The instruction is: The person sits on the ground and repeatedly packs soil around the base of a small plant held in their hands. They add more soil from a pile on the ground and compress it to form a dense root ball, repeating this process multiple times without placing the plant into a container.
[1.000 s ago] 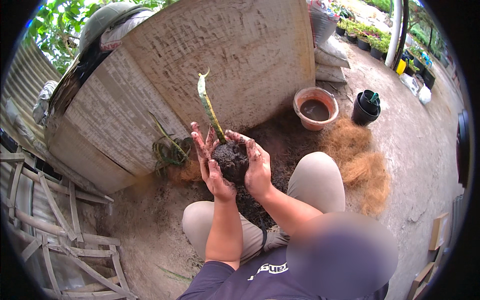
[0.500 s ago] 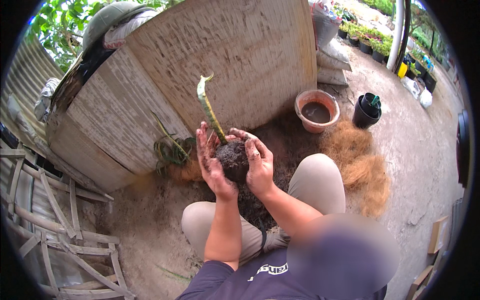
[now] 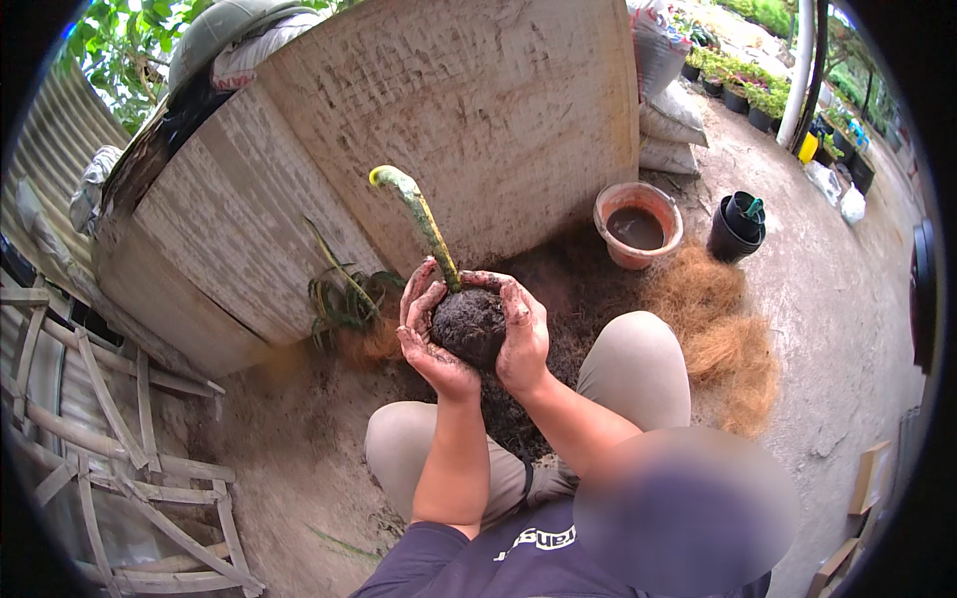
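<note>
Two sets of muddy fingers (image 3: 424,302), half-curled, cupping dark soil ball (image 3: 469,327) between them

The left hand (image 3: 439,365) and right hand (image 3: 524,341) are cupping a soil ball (image 3: 469,328) between them; a curl-tipped leaf (image 3: 427,218) is standing above them.

Dark, rounded soil ball (image 3: 469,327), cupped between two hands, mottled green-yellow leaf (image 3: 427,214) rising from it, tip curled left

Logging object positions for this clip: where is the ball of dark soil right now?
In the head view, the ball of dark soil is near the middle, cupped between the left hand and the right hand, below the green leaf.
</note>
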The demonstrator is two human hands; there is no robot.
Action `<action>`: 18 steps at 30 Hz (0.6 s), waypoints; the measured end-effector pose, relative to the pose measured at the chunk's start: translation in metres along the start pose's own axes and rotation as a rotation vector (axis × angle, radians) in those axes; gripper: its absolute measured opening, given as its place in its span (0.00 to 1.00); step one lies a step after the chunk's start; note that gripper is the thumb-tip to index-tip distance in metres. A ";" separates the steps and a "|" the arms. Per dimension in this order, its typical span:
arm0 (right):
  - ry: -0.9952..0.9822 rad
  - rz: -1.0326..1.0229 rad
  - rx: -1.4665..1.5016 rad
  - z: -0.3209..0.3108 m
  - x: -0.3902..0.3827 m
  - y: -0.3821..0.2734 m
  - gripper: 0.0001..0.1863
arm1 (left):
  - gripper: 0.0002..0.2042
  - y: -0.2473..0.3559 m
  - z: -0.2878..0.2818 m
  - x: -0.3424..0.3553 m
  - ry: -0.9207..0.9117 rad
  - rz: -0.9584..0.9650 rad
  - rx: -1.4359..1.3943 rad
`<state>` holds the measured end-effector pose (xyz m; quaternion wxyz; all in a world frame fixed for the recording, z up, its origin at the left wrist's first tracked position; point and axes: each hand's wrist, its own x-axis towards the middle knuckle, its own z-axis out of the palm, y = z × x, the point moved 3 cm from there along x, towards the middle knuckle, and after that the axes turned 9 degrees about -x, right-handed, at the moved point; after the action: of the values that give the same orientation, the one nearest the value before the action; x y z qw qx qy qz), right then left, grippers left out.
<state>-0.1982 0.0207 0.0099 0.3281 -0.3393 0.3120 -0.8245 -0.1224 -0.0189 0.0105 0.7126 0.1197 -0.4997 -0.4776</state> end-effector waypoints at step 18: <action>0.005 -0.001 -0.080 -0.005 -0.001 0.001 0.21 | 0.30 -0.011 -0.004 -0.005 -0.011 -0.048 -0.032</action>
<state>-0.2012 0.0227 0.0055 0.3130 -0.3505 0.3453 -0.8124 -0.1255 -0.0222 -0.0012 0.7001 0.1175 -0.4930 -0.5031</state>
